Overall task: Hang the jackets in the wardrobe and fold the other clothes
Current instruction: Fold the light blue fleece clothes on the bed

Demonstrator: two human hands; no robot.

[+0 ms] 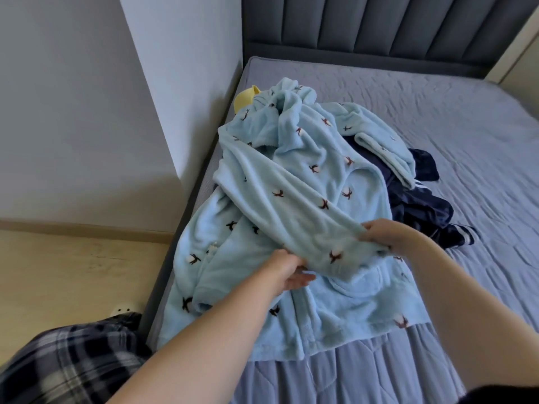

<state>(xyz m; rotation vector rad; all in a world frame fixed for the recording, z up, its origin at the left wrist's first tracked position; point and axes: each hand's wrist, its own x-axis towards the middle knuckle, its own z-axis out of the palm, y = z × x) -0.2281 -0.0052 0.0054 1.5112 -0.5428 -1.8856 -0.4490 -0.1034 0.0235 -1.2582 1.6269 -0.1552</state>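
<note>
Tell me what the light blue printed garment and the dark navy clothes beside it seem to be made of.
Light blue garment: looks like plush fleece, matte with a fuzzy nap and thick soft folds. Navy clothes: probably a smooth synthetic, judging by the slight sheen and thin creases; uncertain.

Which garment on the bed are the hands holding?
The light blue fleece robe with small flower prints; both hands grip its sleeve. The navy striped garment and yellow item lie untouched.
</note>
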